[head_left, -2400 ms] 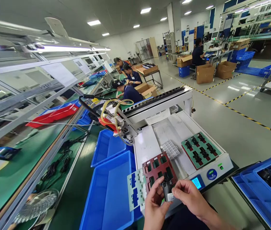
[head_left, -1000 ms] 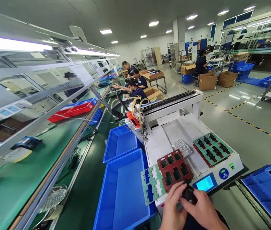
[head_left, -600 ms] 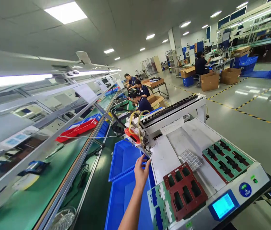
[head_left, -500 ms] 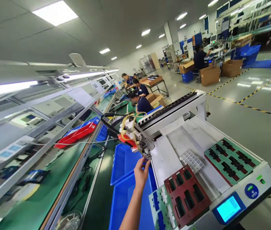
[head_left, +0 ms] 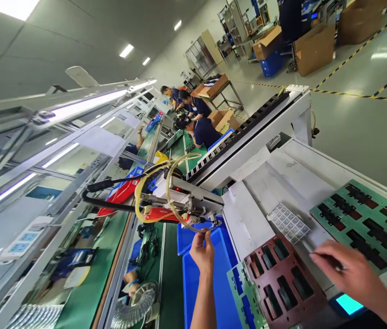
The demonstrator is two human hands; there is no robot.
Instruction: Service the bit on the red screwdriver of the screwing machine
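Note:
My left hand [head_left: 203, 251] is raised over the blue bins [head_left: 202, 288], thumb and fingers pinched together at the lower tip of a machine head [head_left: 193, 201]. A yellow tube [head_left: 171, 183] curves down to the fingertips; what they grip is too small to make out. My right hand [head_left: 349, 267] is closed above the machine's front edge, with something small and dark partly visible between its fingers. Between the hands lies a reddish-brown fixture plate [head_left: 287, 301] with dark parts in its slots. A green fixture plate [head_left: 371, 228] with dark parts sits beyond my right hand.
A whitish gridded tray [head_left: 289, 222] rests on the machine bed. The gantry rail [head_left: 248, 137] crosses behind it. A lit screen [head_left: 349, 304] is partly covered by my right hand. At left runs a green conveyor [head_left: 80, 292] under metal framing. Several co-workers [head_left: 205, 132] sit farther along.
My right hand has come into view from the right, over the front of the machine. My left hand stays at the machine head's tip. The view has tilted and turned downward.

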